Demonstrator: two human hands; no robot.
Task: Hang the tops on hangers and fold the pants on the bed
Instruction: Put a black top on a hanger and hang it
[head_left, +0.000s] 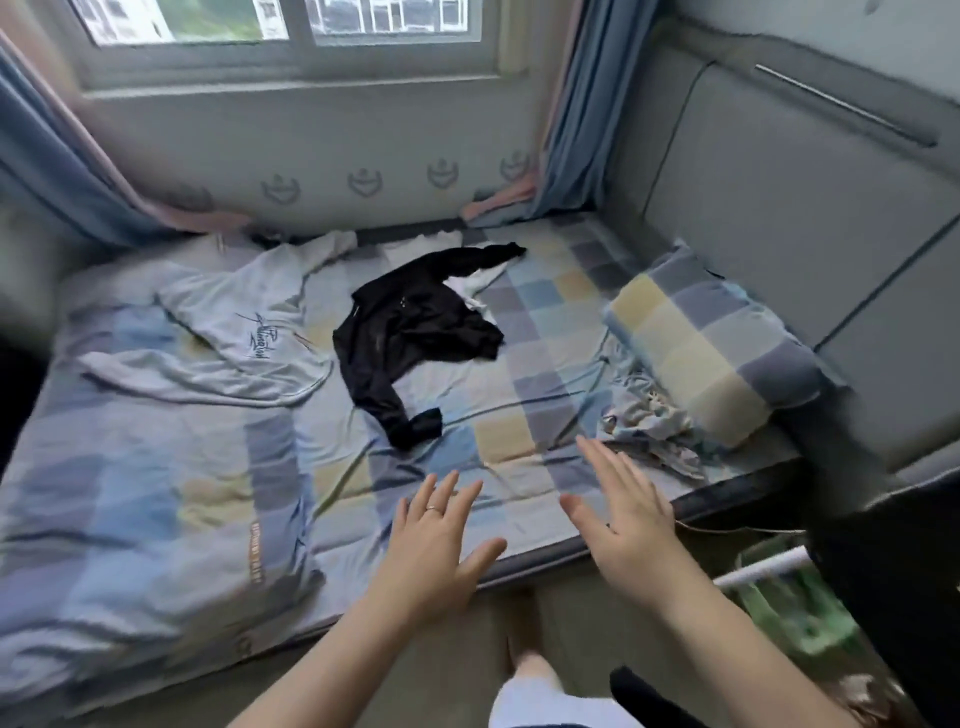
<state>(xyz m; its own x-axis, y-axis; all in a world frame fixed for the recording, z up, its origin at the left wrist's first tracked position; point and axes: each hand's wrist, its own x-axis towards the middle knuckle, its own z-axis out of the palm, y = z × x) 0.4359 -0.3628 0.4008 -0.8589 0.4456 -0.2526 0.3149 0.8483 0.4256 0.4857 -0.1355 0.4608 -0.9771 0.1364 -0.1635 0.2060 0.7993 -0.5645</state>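
Both hands have fingers spread flat and hold nothing: left hand (434, 540) and right hand (621, 514) hover over the near edge of the bed (156, 519). Further back, a crumpled black top (410, 327) lies mid-bed, just beside a rumpled pale grey top (239, 332).

A checked pillow (711, 343) in blue, yellow and grey lies against a padded grey wall panel (779, 197). Blue curtains hang on either side of the window (291, 31), one on the left (47, 156) and one on the right (576, 119). Below the sill, the wall carries a row of grey emblems (365, 182). A white tube (763, 566) lies over something green (800, 608) on the floor.
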